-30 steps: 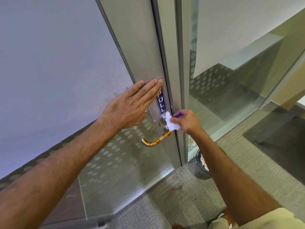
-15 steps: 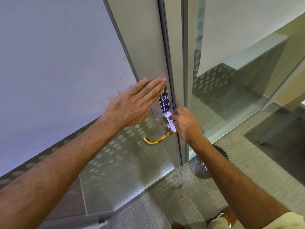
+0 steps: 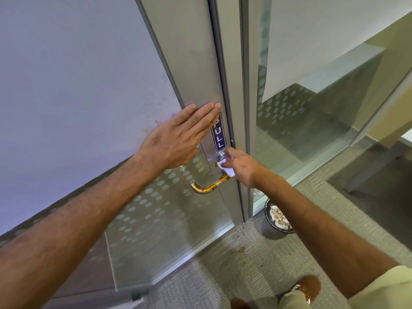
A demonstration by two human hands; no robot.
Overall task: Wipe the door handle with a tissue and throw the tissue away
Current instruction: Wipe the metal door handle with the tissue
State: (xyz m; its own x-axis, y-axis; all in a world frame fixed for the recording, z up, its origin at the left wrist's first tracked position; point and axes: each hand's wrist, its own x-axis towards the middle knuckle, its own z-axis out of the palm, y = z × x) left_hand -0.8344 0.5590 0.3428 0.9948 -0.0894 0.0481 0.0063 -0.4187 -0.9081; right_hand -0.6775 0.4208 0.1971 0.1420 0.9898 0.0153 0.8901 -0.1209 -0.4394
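A wastebasket point(image 3: 278, 220) sits on the carpet below; the left hand point(image 3: 176, 139) lies flat on the door point(image 3: 191, 63), the right hand point(image 3: 242, 166) pinches a tissue point(image 3: 225, 167) at the door handle's point(image 3: 210, 186) base.

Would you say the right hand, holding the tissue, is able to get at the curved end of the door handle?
Probably yes: the right hand with the tissue is at the door handle base, and nothing covers the lever.

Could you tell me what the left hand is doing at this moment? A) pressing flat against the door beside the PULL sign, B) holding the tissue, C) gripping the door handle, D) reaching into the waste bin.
A: the left hand lies open and flat on the door, fingers reaching the PULL sign, while the right hand holds the tissue at the base of the door handle.
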